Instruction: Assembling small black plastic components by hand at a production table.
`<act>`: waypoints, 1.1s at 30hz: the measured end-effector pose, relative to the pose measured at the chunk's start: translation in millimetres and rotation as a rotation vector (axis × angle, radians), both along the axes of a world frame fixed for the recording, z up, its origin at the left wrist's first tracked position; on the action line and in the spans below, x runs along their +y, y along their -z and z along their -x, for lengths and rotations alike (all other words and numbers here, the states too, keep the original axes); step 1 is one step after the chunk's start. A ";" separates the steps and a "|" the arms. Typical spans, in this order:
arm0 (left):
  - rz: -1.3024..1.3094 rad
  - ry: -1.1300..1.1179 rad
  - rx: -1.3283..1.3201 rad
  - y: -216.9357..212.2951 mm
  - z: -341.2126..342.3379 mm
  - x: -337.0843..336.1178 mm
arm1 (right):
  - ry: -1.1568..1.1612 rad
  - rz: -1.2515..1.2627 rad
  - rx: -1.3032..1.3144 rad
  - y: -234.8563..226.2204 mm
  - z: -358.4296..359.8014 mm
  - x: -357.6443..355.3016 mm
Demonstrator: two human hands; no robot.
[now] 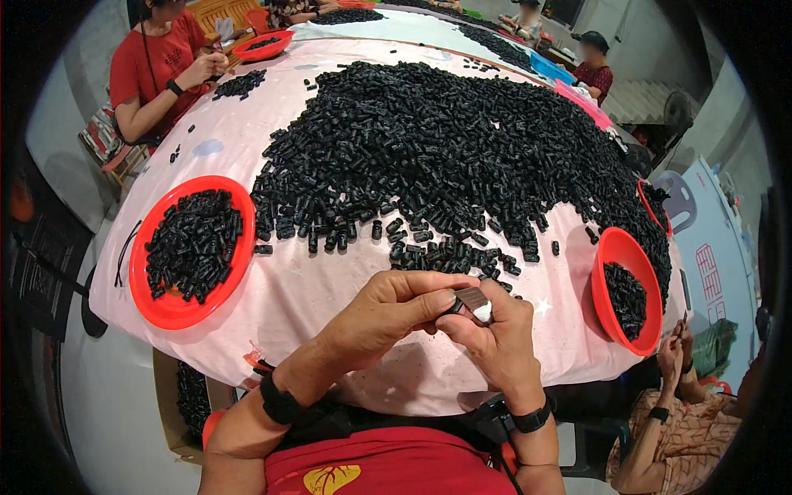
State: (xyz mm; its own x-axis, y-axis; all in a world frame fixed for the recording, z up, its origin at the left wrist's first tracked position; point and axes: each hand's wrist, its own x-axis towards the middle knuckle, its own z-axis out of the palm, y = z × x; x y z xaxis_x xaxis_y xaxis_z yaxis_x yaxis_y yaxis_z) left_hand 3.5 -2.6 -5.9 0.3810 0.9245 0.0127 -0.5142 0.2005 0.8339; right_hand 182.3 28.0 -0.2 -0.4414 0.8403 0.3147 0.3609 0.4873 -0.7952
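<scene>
the two hands are meeting in the middle, low down, just over the near edge of the table (330,289). the left hand (388,313) is curling in from the left, and its thumb and first finger are pinching a small dark part (456,306). the right hand (495,338) is coming up from below, and its fingers are pinching a small flat grey piece (473,298) with a white end. the dark part and the grey piece are touching each other, right between the two hands. both wrists are wearing black bands.

a pale pink cloth is covering the table. a very big heap of small black parts (445,148) is lying on it, just past the hands, and it is spreading far to the right. a few loose black parts are sitting near the fingertips.

a red bowl (169,309) is sitting to the left, well apart from the hands, and it is holding many black parts. another red bowl (615,247) is sitting to the right, tilted at the table edge, also holding black parts.

a person in a red shirt (157,70) is sitting at the far left side. another person's hands (676,351) are showing low on the right.
</scene>
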 end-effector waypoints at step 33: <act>0.016 -0.018 -0.004 2.4 0.8 -0.2 | -0.030 -0.202 -0.111 5.3 1.8 3.2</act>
